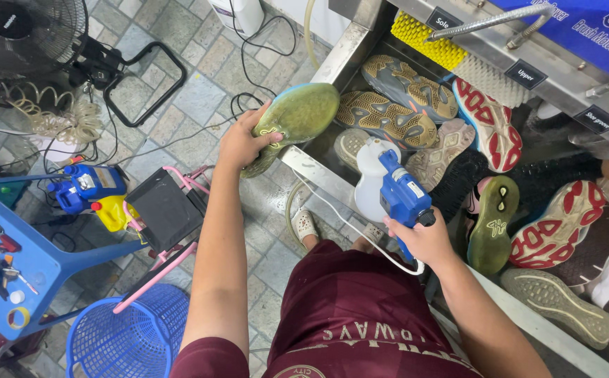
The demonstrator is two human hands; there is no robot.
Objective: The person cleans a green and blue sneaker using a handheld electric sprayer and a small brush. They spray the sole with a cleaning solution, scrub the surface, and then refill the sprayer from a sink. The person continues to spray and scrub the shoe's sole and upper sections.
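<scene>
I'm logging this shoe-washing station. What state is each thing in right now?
Left hand: gripping a green-soled shoe, sole up, at the basin edge.
Right hand: gripping a blue spray gun, nozzle toward the shoe.
Steel basin: crowded with shoes, soles up.
Blue basket: upright on the floor.

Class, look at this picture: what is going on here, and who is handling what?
A person stands at a steel wash basin filled with sneakers lying sole-up. Their left hand holds a shoe with a greenish sole over the basin's edge. Their right hand grips a blue electric sprayer with a white bottle, pointed toward that shoe. Yellow and white brushes sit at the back of the basin; a blue basket stands on the tiled floor.
</scene>
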